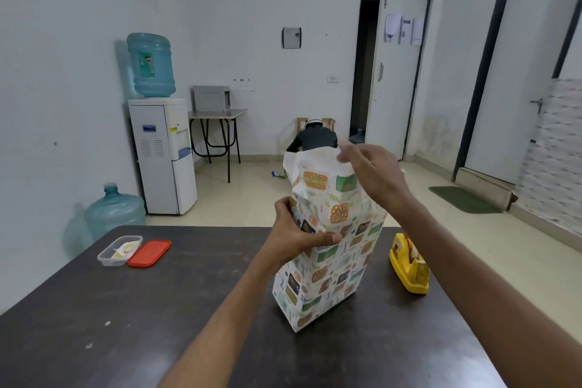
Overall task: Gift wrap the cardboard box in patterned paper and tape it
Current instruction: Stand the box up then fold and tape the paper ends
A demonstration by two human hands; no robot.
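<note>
the wrapped box stands upright on one end near the middle of the dark table, leaning slightly to the left. patterned paper covers every side that shows, so none of the cardboard is visible. above the box the paper stays loose and unfolded: a paper flap rises with its plain white inner side facing the camera.

the left hand grips the upper left edge of the box, with the thumb laid across the front face and the fingers curled round the far side. the right hand reaches in over the top from the right, fingers lightly bent, with the tips at the flap's upper rim. the fingertips are blurred, so i cannot tell whether they pinch the paper or only touch it.

a yellow tape dispenser sits on the table just to the right of the box, apart from it. at the table's far left corner lies a clear plastic container with its red lid beside it, touching.

beyond the table a water dispenser stands against the left wall, and a spare bottle sits on the floor beside it. a person crouches on the floor by the back wall, partly hidden behind the flap.
</note>
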